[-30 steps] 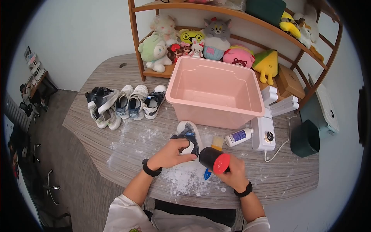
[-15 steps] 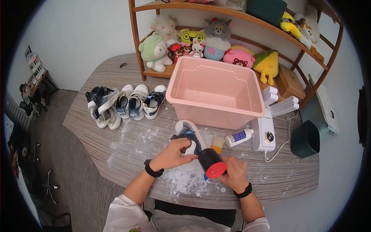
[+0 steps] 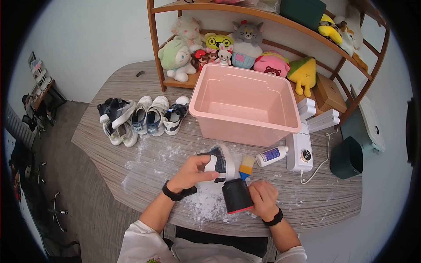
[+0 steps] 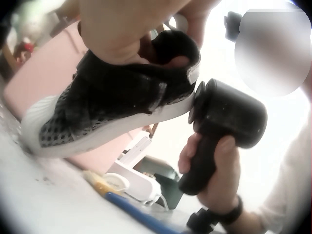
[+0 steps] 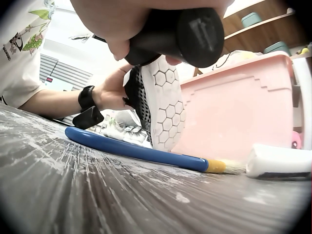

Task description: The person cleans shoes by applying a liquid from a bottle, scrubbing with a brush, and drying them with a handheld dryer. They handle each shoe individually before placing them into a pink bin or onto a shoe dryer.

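My left hand point(image 3: 189, 176) grips a small dark mesh shoe point(image 3: 224, 163) with a white sole, some fingers inside its opening. In the left wrist view the shoe tilts toe-down and its heel is raised. My right hand point(image 3: 263, 199) holds the handle of a black pistol-shaped electric tool point(image 3: 237, 196) with a red end. The disc head point(image 4: 197, 105) of that tool is right at the shoe's heel. A hexagon-patterned sole point(image 5: 168, 107) shows in the right wrist view. Beneath the tool lies a blue-handled paintbrush point(image 3: 246, 167) with pale bristles.
White powder or residue point(image 3: 210, 204) is spread over the wooden table. Behind the shoe stands a pink bin point(image 3: 245, 131). A white bottle point(image 3: 271, 155), a white device point(image 3: 299, 151) with a cord and a dark green bin point(image 3: 346, 158) are at the right. Several shoes point(image 3: 155, 116) stand at the left.
The shoe has been turned and tipped in my left hand, its toe coming back toward me. My right hand has swung the tool's red end downward, uncovering more of the paintbrush.
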